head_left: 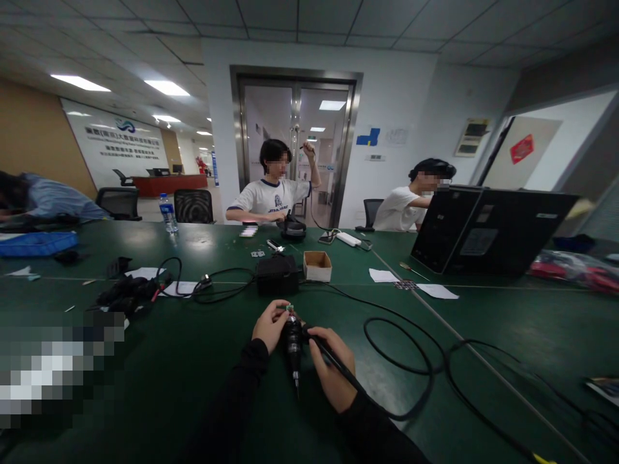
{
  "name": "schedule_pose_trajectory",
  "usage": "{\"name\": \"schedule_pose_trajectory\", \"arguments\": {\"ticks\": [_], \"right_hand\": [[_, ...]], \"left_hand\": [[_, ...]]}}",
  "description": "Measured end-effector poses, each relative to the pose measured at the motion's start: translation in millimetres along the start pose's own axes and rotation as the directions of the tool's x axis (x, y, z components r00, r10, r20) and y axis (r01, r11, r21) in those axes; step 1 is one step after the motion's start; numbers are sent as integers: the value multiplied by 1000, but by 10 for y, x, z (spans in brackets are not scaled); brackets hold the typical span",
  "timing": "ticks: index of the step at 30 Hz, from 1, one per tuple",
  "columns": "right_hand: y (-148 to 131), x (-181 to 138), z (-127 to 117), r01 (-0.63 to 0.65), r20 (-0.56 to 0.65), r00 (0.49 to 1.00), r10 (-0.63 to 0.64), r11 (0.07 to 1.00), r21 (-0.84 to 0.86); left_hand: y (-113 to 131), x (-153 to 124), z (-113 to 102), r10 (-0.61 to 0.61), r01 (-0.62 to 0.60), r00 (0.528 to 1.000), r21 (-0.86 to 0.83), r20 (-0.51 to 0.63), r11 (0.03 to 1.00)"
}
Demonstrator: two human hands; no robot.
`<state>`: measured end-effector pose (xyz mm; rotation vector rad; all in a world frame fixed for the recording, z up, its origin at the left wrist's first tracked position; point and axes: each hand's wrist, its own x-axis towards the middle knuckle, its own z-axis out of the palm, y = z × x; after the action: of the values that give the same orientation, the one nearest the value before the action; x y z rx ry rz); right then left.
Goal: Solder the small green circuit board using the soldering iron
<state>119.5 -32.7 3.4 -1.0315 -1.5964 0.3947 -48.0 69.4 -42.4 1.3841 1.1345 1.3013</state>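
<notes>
A black electric screwdriver [293, 345] with a metal collar and thin bit is in front of me, its tip pointing towards me. At its far end a small green circuit board [290, 308] shows, with reddish wires beside it. My left hand [271, 325] is closed, thumb and fingers pinching around that far end. On the other side, my right hand [336, 367] is closed on a thick black cable [345, 374], whose end reaches the screwdriver's side. Whether cable and screwdriver are joined there I cannot tell. The cable runs on into loops at the right.
Beyond my hands stand a black box [277, 274] and an open cardboard box [318, 266]. Tangled black cables [126, 290] and papers lie left. A screwdriver [413, 270] lies near a large black case [498, 229] at right. Two people sit opposite; another leans over at far left.
</notes>
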Motion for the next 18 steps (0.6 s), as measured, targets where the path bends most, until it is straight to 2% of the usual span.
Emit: {"name": "schedule_pose_trajectory", "arguments": {"ticks": [13,18], "right_hand": [[-9,4,-4,-10,25,1000,10,1000,-2],[42,-8,9,-5,-19,1000,4,1000,-13]], "left_hand": [[53,-17,11,13,-13,1000,-16,1,1000],[64,-22,18,0,0,1000,-25,-8,1000]]}}
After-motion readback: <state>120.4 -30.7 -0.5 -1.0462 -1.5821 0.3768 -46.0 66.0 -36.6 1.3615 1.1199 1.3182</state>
